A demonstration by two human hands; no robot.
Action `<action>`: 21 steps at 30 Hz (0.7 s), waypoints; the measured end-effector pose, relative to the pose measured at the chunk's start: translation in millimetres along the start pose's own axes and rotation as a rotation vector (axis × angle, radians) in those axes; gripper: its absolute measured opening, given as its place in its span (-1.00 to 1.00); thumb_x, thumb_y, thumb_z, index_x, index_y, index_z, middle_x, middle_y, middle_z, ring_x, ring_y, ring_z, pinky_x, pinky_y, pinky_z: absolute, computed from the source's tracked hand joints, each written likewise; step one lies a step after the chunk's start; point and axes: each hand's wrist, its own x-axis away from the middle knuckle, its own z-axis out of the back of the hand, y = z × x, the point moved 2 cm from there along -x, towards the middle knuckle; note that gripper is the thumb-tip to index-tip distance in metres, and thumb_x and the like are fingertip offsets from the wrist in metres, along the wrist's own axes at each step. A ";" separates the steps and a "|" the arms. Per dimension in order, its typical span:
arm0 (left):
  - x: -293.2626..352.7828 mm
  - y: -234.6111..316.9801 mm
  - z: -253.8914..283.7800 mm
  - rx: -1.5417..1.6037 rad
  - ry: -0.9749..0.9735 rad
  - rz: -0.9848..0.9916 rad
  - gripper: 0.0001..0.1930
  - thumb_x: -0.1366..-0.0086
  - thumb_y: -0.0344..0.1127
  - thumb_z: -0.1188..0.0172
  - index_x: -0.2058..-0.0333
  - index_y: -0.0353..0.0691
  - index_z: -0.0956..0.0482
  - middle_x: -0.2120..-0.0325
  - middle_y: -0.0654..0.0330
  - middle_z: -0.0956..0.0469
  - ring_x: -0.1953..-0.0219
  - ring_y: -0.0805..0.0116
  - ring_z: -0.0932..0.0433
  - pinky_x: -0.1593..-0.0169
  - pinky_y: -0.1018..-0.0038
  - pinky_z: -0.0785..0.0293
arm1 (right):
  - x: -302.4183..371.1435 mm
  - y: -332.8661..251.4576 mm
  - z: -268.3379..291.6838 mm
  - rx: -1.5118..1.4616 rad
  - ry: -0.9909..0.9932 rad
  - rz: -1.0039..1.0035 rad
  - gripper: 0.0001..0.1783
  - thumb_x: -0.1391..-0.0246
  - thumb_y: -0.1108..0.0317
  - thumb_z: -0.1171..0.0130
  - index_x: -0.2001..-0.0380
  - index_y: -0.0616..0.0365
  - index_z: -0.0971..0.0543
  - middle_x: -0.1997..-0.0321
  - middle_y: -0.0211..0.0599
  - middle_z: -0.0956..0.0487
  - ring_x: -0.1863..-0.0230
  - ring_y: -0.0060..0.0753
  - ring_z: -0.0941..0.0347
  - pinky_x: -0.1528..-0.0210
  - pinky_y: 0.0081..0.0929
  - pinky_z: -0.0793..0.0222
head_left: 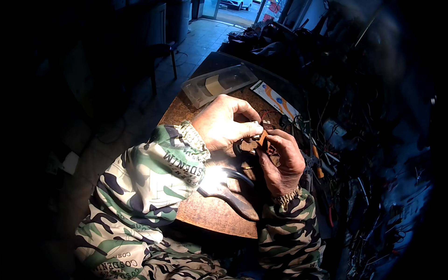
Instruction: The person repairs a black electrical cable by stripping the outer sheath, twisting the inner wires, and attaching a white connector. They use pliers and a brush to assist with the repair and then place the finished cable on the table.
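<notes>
Over the wooden table, my left hand (223,122) and my right hand (283,161) meet fingertip to fingertip. Thumb and fingers of the right hand pinch a small flat orange-brown piece (263,138). The left thumb and forefinger are pressed together at its upper end; what lies between them is too small to make out. Thin red wires (267,113) and small dark parts lie just behind and below the fingers, partly hidden. Nearer to me rests a dark tool with curved handles (233,198), perhaps large scissors, under a bright glare.
A clear plastic tray (198,92) holding a tan piece stands at the table's (219,224) far left. Beside it lies a white card with orange shapes (275,99). Orange-handled tools (317,163) and tangled cables crowd the right side. A dark stool (161,53) stands beyond, left.
</notes>
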 end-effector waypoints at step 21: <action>4.7 4.4 6.4 -0.088 0.007 -0.066 -0.70 -0.22 -0.24 -0.41 0.18 -0.34 -0.68 0.29 0.15 -0.69 0.20 0.45 -0.62 0.03 0.45 -0.53 | 0.6 6.0 -4.3 -0.244 -0.023 -0.126 -0.56 -0.02 0.59 -0.37 0.00 0.35 -0.51 -0.07 -0.12 -0.51 -0.09 -0.34 -0.53 -0.14 -0.42 -0.51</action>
